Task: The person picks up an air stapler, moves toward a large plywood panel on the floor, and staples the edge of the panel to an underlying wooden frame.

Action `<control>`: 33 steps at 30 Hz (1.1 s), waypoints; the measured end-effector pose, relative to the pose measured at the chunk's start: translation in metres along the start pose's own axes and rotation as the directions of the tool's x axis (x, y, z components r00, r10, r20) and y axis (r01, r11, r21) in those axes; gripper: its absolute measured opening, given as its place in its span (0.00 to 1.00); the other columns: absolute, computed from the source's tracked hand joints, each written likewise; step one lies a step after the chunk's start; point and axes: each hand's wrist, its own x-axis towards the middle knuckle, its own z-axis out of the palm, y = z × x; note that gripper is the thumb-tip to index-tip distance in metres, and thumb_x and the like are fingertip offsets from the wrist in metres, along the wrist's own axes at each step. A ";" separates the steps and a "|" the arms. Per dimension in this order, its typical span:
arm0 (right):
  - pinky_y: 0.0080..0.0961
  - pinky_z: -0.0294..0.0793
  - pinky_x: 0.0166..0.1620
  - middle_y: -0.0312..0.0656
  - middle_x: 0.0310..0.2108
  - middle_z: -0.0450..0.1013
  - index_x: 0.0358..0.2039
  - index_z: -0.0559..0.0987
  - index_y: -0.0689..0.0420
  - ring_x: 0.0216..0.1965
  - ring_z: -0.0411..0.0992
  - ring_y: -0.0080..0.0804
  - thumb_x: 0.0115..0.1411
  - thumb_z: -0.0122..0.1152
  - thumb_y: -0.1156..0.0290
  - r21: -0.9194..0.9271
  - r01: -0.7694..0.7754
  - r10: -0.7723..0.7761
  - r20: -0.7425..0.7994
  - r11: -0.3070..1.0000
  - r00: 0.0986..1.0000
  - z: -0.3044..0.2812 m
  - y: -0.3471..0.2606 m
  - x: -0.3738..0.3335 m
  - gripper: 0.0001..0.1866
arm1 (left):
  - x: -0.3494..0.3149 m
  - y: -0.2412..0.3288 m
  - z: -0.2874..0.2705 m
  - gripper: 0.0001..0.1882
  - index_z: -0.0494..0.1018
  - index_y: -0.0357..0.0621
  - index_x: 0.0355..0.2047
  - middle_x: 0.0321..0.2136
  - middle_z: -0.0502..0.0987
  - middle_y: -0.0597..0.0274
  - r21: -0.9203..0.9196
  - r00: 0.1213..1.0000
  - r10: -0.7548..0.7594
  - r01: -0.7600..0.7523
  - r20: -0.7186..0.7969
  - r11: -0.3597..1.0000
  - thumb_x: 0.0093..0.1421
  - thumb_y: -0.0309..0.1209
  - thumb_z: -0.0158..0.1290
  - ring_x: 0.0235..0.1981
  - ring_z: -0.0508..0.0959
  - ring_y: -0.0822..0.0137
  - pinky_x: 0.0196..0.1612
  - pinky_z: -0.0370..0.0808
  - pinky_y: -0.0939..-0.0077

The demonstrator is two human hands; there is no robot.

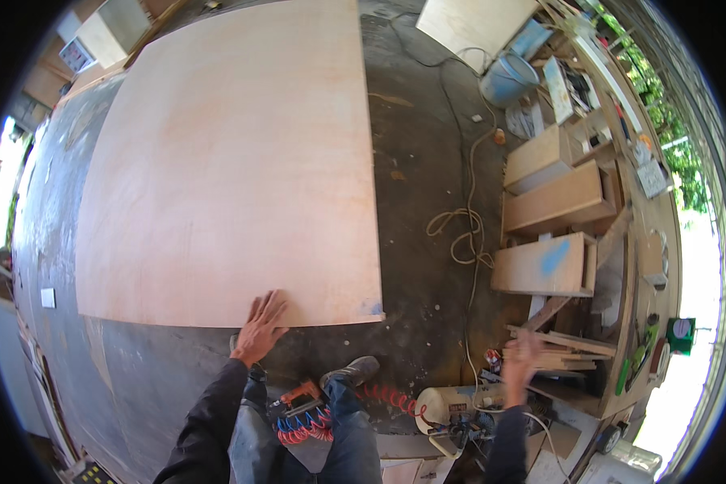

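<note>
Plywood sheet (pixel 226 161) apparently under left hand (pixel 260 327).

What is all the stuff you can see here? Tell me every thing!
plywood sheet: one, pale pinkish wood, flat on the dark floor, filling the middle.
floor: one, dark grey, stained.
bucket: one, blue, top right.
wooden boxes: three, light wood, stacked along the right; the lowest has a blue smudge.
rope: one, pale, looped on the floor right of the sheet.
wood offcuts: a pile, light, lower right.
coiled hose: one, red, by the feet.
nail gun: one, orange and black, between the legs.
shoe: one, grey, below the sheet.
left hand: open, flat on the sheet's near edge.
right hand: blurred, raised near the offcuts; grip unclear.
</note>
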 end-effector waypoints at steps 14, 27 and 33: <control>0.46 0.67 0.60 0.54 0.54 0.65 0.61 0.68 0.68 0.56 0.63 0.56 0.28 0.87 0.64 0.041 -0.109 0.079 0.453 0.993 0.888 0.165 -0.306 -0.024 0.57 | -0.277 -0.374 -0.151 0.35 0.65 0.40 0.64 0.64 0.66 0.47 -0.174 0.735 -0.603 0.579 -0.310 0.796 0.57 0.34 0.62 0.66 0.65 0.49 0.70 0.59 0.54; 0.48 0.68 0.61 0.56 0.57 0.64 0.59 0.62 0.60 0.59 0.63 0.59 0.23 0.84 0.82 -0.226 -0.248 0.327 0.460 0.942 0.825 0.173 -0.340 -0.005 0.58 | -0.389 -0.580 -0.206 0.34 0.70 0.35 0.54 0.51 0.71 0.43 -0.184 0.339 -0.918 0.908 -0.206 0.377 0.44 0.24 0.66 0.60 0.67 0.44 0.62 0.67 0.56; 0.50 0.70 0.58 0.58 0.54 0.67 0.56 0.64 0.62 0.55 0.66 0.62 0.46 0.70 0.76 -0.273 -0.134 0.245 0.427 0.953 0.871 0.186 -0.312 0.002 0.37 | -0.410 -0.590 -0.204 0.18 0.78 0.37 0.36 0.43 0.74 0.43 -0.026 0.573 -0.759 0.793 -0.309 0.609 0.43 0.26 0.68 0.50 0.72 0.42 0.56 0.70 0.54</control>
